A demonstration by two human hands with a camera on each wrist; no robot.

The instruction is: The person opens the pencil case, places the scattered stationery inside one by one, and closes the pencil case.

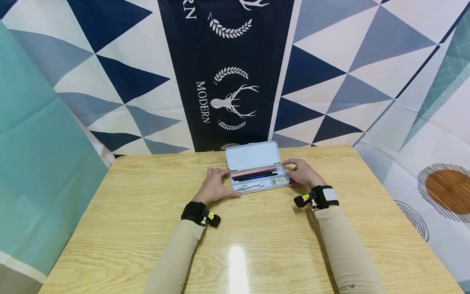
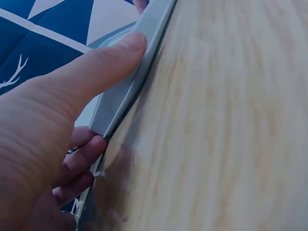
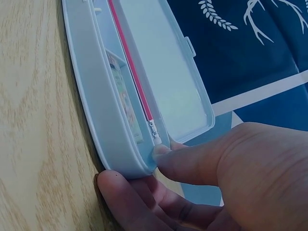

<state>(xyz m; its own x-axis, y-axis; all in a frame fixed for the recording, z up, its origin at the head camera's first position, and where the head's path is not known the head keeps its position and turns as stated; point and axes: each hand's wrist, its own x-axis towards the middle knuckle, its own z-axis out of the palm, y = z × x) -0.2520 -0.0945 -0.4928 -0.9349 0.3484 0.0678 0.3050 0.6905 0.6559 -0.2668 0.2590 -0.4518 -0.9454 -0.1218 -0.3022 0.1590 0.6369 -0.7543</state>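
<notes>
A pale blue pencil case [image 1: 262, 189] lies on the table near its far edge, its lid [image 1: 252, 156] hinged up at the back. Inside are several dark pencils [image 1: 255, 176], a red pencil [image 3: 132, 62] with an eraser tip, a small printed block [image 1: 278, 180] in the right compartment, and a thin white item [image 1: 251, 185] of unclear kind. My left hand [image 1: 216, 185] grips the case's left end, thumb along the front wall, fingers round the end. At the right end my right hand [image 1: 302, 173] holds the corner between thumb and fingers.
The wooden table [image 1: 257, 237] stretches toward me, with a bright glare spot low in the middle. A patterned cloth [image 1: 231, 49] hangs right behind the table's far edge. A teal cloth [image 1: 33, 163] hangs at the left side.
</notes>
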